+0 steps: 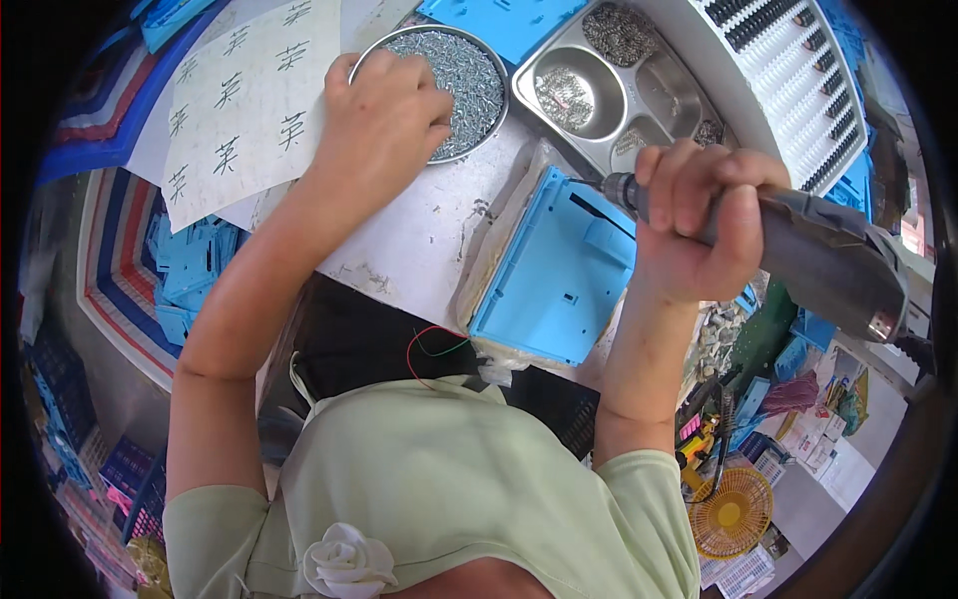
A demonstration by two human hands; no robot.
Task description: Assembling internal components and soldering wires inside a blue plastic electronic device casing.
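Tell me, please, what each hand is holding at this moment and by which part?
The right hand grips the grey electric screwdriver around its front barrel, just behind the bit. The left hand rests in the round dish of screws; whether it holds any cannot be told.

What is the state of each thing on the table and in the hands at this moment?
Left hand: fingers curled, reaching into the round screw dish.
Round screw dish: upright, filled with small screws.
Right hand: closed around the electric screwdriver.
Electric screwdriver: held, tip pointing at the blue plastic housing.
Blue plastic housing: open side up on the table.
Steel compartment tray: holds small metal parts in several compartments.
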